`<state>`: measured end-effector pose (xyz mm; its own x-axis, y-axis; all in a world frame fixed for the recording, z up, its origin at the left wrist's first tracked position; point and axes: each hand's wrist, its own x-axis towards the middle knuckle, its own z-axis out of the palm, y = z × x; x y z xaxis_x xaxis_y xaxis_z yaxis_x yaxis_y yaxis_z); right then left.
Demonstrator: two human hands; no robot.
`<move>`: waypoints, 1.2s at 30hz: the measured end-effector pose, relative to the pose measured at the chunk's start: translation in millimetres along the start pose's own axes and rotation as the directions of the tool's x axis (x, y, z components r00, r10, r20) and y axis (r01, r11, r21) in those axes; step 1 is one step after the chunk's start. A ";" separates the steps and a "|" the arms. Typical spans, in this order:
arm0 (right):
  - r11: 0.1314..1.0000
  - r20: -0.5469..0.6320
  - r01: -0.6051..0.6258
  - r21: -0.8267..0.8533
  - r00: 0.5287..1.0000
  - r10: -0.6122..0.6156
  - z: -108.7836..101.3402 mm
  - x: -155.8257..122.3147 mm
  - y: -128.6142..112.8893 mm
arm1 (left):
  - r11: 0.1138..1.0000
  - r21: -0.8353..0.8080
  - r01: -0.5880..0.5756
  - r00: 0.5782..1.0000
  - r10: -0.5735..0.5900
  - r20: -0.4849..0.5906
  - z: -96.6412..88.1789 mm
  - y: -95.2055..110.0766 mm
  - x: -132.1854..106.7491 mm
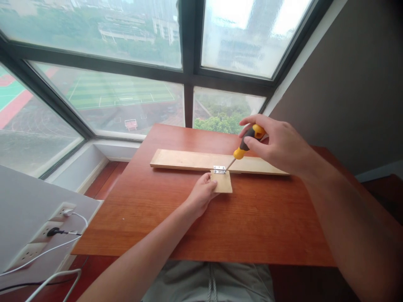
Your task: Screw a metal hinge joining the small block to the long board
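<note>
A long pale wooden board (182,160) lies across the far part of the reddish-brown table (220,222). A small square wood piece (223,183) sits against its near edge, joined by a small metal hinge (219,169). My left hand (201,195) grips the small piece at its left side, fingers closed on it. My right hand (280,144) is wrapped round the yellow-and-black handle of a screwdriver (244,147), whose tip rests on the hinge.
A large window (126,84) rises behind the table. A brown wall (352,84) stands at the right. At lower left, a white power strip (40,235) has a black plug and white cables in it.
</note>
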<state>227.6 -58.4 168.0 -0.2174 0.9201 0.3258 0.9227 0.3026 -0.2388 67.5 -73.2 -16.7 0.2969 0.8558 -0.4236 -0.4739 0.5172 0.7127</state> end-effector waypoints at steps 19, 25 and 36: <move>0.997 -0.083 -0.011 -0.075 0.997 0.005 5.8 -4.3 5.3 | 1.000 -0.007 -0.012 1.000 0.012 0.011 -1.8 -2.0 0.6; 0.998 -0.042 0.059 0.005 0.997 -0.059 3.9 -4.2 3.8 | 1.000 -0.018 -0.013 1.000 0.014 0.018 -0.7 -0.9 -0.2; 0.997 -0.028 0.063 0.033 0.998 -0.063 6.2 -2.5 -1.2 | 1.000 -0.011 -0.015 1.000 0.015 0.026 -2.5 -2.1 0.7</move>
<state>225.0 -59.5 161.8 -0.2659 0.8921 0.3653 0.8959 0.3686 -0.2482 66.6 -73.7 -19.9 0.3115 0.8630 -0.3978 -0.4877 0.5045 0.7125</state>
